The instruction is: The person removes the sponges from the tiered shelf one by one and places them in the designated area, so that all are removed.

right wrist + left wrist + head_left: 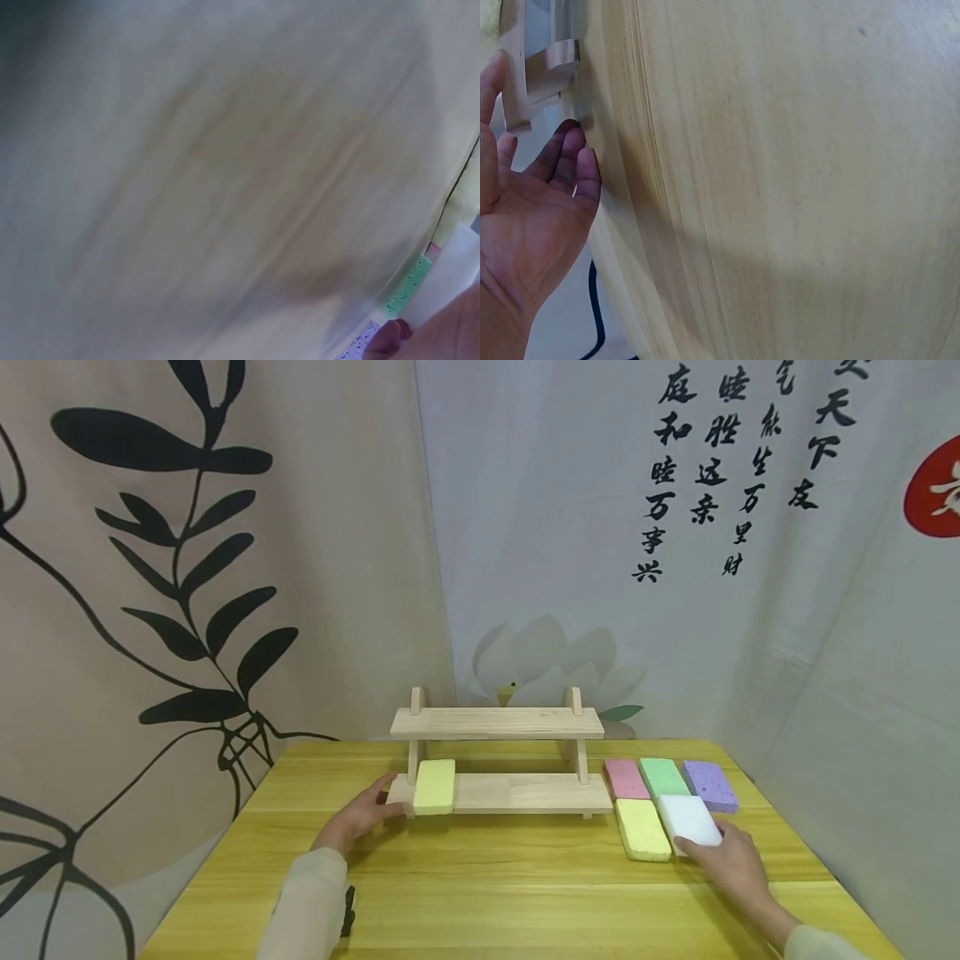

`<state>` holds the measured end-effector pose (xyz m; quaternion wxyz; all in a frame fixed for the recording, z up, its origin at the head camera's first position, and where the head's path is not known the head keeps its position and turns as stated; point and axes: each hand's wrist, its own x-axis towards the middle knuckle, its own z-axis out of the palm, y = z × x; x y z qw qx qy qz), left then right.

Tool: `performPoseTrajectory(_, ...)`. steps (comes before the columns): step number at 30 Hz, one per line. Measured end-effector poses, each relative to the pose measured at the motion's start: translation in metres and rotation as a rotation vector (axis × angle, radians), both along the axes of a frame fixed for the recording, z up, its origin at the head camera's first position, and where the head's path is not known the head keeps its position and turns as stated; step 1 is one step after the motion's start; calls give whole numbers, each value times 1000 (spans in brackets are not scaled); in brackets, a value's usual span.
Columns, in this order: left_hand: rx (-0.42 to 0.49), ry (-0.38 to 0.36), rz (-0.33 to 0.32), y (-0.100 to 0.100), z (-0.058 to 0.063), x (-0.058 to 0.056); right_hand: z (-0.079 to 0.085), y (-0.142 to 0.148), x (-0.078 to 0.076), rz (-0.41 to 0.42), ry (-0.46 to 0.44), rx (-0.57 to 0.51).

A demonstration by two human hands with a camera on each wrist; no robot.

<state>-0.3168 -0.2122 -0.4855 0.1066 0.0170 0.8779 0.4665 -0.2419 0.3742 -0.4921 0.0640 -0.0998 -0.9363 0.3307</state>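
A two-tier wooden rack (525, 793) stands at the back of the table. My left hand (362, 817) holds the left end of its lower board, thumb at the front and fingers round the end. Beside that hand, a yellow sponge (435, 787) sits at the left of the lower tier. At the right, my right hand (731, 864) grips a white sponge (688, 820), thumb on its left side and fingers on its right. The white sponge (448, 274) partly overlaps the green sponge (663, 778). In the right wrist view, only part of the right hand (435, 337) shows.
Near the white sponge lie a pink sponge (626, 779), a purple sponge (710, 787) and a second yellow sponge (642, 830). The rack's upper board (497, 722) overhangs the lower one. A printed curtain (360, 568) hangs behind the wooden table (480, 893).
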Motion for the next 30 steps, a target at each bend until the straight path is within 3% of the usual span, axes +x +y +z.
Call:
performPoseTrajectory(14, 7, 0, -4, 1, 0, 0, -3, 3, -2, 28, -31, 41)
performPoseTrajectory(23, 19, 4, 0, -1, -2, -1, 8, 3, -3, 22, -28, 14)
performPoseTrajectory(30, -11, 4, -9, 0, 3, 2, 18, -2, -7, 28, -11, -4)
